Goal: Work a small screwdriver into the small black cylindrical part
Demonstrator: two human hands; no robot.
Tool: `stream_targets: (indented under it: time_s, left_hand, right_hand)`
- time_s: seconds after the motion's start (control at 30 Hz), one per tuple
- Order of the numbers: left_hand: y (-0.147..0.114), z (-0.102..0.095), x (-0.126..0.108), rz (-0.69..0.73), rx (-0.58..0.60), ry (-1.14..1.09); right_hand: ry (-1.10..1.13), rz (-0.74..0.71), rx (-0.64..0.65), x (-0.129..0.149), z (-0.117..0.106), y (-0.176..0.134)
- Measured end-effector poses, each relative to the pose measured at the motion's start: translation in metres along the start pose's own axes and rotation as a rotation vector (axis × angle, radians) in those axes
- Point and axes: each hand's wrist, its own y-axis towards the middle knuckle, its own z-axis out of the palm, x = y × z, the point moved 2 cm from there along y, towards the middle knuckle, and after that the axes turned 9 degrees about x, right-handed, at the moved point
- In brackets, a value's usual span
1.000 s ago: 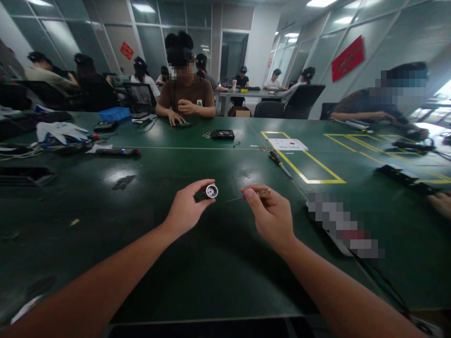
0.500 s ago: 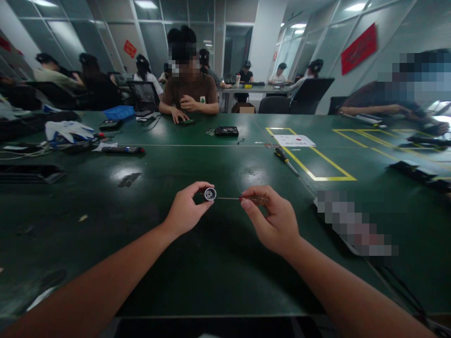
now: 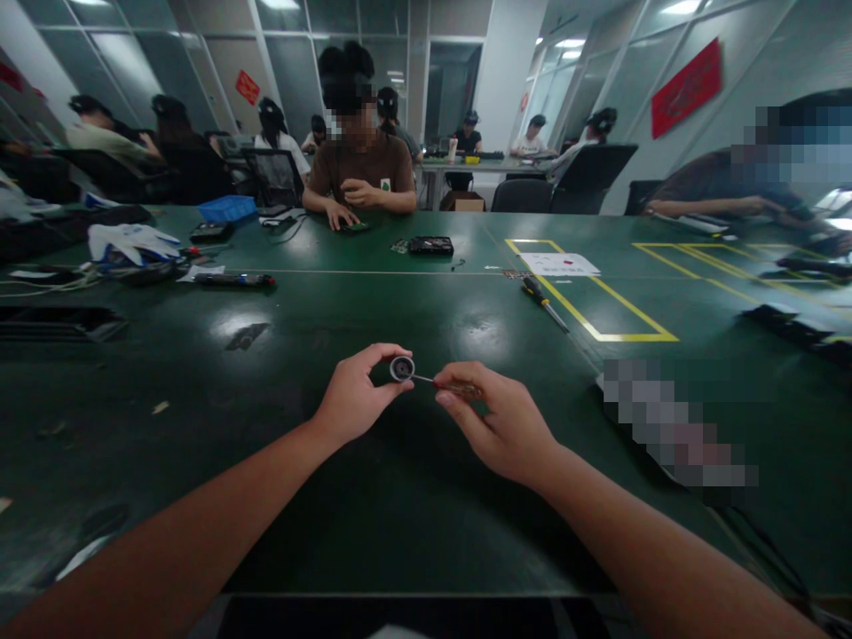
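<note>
Between its thumb and fingers, my left hand (image 3: 352, 395) grips a small round metal-rimmed part (image 3: 402, 368) with a dark hollow face turned toward me. My right hand (image 3: 502, 417) is closed on the clear handle of a small screwdriver (image 3: 466, 389) with a red collar. The screwdriver's thin shaft points left, and its end meets the right side of the round part; whether the tip is inside it I cannot tell. Both hands are held above the green table (image 3: 399, 515).
A larger black-and-yellow screwdriver (image 3: 546, 303) lies beyond my right hand, near yellow tape and a paper sheet (image 3: 557, 264). Farther off are a black device (image 3: 430, 246), white gloves (image 3: 133, 244) and a blue tray (image 3: 227, 209). A person (image 3: 359, 177) sits opposite, working with their hands.
My right hand has moved left with the screwdriver, so its shaft now reaches the round part and slopes slightly. The round part has turned a little in my left hand.
</note>
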Motion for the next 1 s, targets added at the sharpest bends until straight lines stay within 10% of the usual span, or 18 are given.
stream_targets:
  time_s: [1.0]
  left_hand:
    - [0.0008, 0.0009, 0.0046, 0.074, -0.025, 0.025]
  right_hand:
    - [-0.084, -0.038, -0.127, 0.0009, -0.0052, -0.0023]
